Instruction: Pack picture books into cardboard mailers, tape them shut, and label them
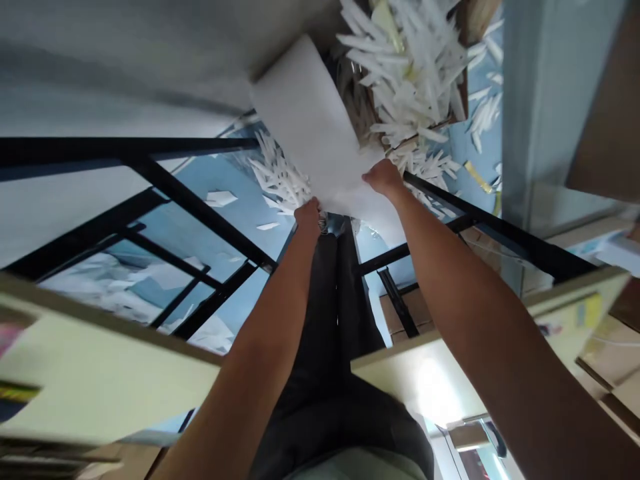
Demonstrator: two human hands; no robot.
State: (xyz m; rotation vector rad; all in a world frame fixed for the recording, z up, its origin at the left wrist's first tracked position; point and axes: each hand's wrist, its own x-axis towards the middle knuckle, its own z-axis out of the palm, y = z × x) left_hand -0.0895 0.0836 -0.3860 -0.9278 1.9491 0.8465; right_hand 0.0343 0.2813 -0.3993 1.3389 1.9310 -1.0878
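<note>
A large white sheet [310,113], perhaps foam or thick paper, stretches from the wall down to just beyond my feet. Its near edge curves. My right hand [384,177] is closed on the sheet's right side, thumb on top. At its lower left edge, my left hand [309,215] is closed too, fingers curled around the border. To the left of the sheet lies a heap of white strips [283,173], partly hidden under it. More white strips [415,67] fill a cardboard box behind my right hand.
Black metal frame bars [200,213] run on the left, with another black bar [500,233] at right. Pale tabletops [100,360] flank my body. White scraps [220,198] litter the blue floor [195,177]. A brown carton [415,310] stands below the right table.
</note>
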